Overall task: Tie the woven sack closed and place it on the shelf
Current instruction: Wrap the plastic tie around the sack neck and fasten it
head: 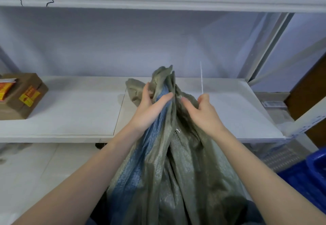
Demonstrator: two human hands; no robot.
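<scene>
My left hand [150, 104] grips the woven sack [169, 154] neck bunched; my right hand [202, 112] beside it pinches a zip tie [201, 78], ready for cinching.

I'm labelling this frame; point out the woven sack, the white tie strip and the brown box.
Grey-green woven sack [169, 163]: head view, body.
Thin white tie strip [201, 78]: head view, mid-length.
Brown cardboard box [26, 99]: head view, stickered side.

One sack [176, 163], one box [21, 96], two hands [150, 108]

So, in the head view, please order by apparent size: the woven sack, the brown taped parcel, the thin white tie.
1. woven sack, by far the largest, though nearest the camera.
2. brown taped parcel, partly cut off at the left edge.
3. thin white tie, the smallest.
</scene>
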